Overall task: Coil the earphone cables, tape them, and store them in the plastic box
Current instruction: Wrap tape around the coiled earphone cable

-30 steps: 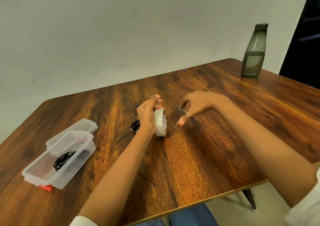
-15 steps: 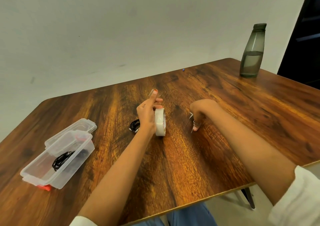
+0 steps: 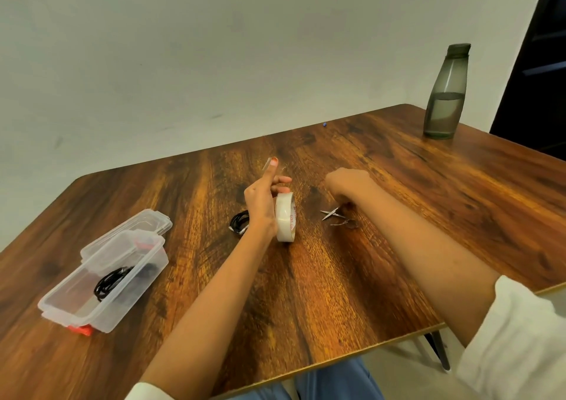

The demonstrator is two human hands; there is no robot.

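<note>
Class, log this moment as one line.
left hand: holds tape roll, strip on finger | right hand: above scissors | loose coil: on table | box: stored coil inside

Glossy wood table (image 3: 382,277), clear plastic box (image 3: 101,314), metal scissors (image 3: 332,213).

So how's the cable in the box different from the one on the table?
The black coiled earphone cable lies inside the clear plastic box; the other black coil lies on the wooden table. The boxed one shows whole; the table one sits partly behind the left hand. Both are coiled.
</note>
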